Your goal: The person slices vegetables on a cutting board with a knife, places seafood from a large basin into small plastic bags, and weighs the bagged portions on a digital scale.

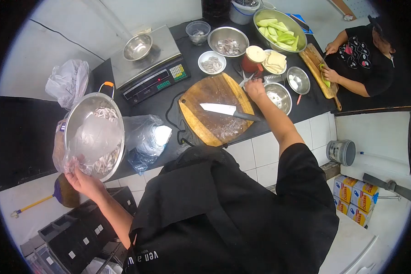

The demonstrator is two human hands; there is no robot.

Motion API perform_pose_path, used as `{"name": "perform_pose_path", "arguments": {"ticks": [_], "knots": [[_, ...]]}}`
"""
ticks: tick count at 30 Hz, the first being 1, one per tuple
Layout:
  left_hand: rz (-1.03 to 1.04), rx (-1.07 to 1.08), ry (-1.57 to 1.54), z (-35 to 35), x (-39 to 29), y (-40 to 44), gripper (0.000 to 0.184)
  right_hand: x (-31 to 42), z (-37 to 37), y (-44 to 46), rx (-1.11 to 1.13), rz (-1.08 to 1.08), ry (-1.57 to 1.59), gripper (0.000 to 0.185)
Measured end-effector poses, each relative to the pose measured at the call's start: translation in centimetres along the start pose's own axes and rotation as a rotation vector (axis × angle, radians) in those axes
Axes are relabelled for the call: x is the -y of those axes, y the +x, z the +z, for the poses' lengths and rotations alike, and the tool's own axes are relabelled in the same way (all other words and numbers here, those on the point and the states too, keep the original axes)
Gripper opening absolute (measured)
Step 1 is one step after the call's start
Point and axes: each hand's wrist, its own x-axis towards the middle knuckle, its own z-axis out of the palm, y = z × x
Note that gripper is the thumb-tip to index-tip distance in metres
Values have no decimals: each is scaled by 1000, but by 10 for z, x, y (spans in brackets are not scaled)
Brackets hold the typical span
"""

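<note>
My left hand is closed on the edge of a clear plastic bag at the near rim of a large steel bowl. Pale pinkish seafood pieces, which look like small squid, show in the bowl around and beneath the bag. My right hand reaches across the counter, its fingers closed at a pair of metal scissors beside a red mug. Between my hands, a chef's knife with a dark handle lies on a wet round wooden board.
A digital scale carries a small steel bowl. Behind the board stand bowls of cut seafood and sliced green vegetable. At right, a co-worker cuts on a long wooden board. A plastic bag lies near the counter edge.
</note>
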Motion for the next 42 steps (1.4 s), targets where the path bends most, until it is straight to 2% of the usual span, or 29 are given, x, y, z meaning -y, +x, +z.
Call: {"name": "perform_pose_path", "arguments": {"ticks": [2,3,5,9,12,13,14,15,16,17,18,19,20,24,26,28,30,31,32,34,35,36,37,38,40,41,42], "knots": [[-3,-2,-16,-2,2,-1,16,7,-6,-6,-147,-34,-91,20],[-5,0,-29,-3,3,-1,15,11,-10,-10,-146,-31,-91,20],[-2,8,-40,-1,3,0,16,16,-21,-15,-346,-126,0,18],[0,18,-39,1,1,1,16,29,-50,-21,-452,-177,71,17],[8,-3,2,0,7,4,15,39,-77,-30,-524,-182,89,19],[11,-16,13,-1,12,7,15,44,-87,-31,-527,-196,160,27],[3,-31,-58,-2,19,9,16,54,-98,-32,-530,-219,236,34],[1,-56,-119,-6,21,13,16,67,-113,-34,-537,-256,254,34],[36,-83,0,-4,16,10,22,81,-131,-37,-572,-302,291,33],[331,36,424,-24,39,19,25,97,-147,-40,-607,-349,329,33],[265,36,305,-21,35,17,25,116,-163,-42,-618,-386,346,33],[202,29,184,-19,31,16,28,137,-179,-46,-579,-515,408,32],[-23,-34,-277,-10,24,13,32,158,-191,-50,-535,-636,466,31],[-108,2,-422,-2,-4,8,45,258,-206,-42,-515,-868,427,31],[-270,169,-628,-9,-9,7,57,303,-191,-21,-572,-847,400,32],[-299,160,-622,-10,-9,6,65,339,-173,-2,-632,-827,375,32],[-441,259,-755,-12,-9,-1,61,364,-159,20,-544,-730,360,33],[-420,313,-673,-15,-2,-4,49,373,-151,27,-520,-705,287,35],[-410,311,-674,-14,-2,-10,49,381,-142,36,-530,-708,285,35],[-596,115,-387,-7,-1,-25,33,390,-125,48,-379,-679,356,37],[-594,104,-389,-9,9,-27,33,390,-117,53,-383,-692,403,33],[-600,253,-391,-13,23,-29,29,384,-118,56,-383,-711,398,33],[-603,390,-388,-17,30,-32,25,378,-127,56,-340,-688,460,28],[-665,402,-361,-18,36,-35,25,373,-137,55,-296,-669,521,24],[-718,390,-341,-7,46,-39,25,352,-174,46,-359,-628,820,19],[-741,422,-375,-1,53,-41,25,337,-213,30,-362,-645,815,19],[-763,466,-410,7,56,-41,25,313,-260,4,-287,-551,1161,20]]}}
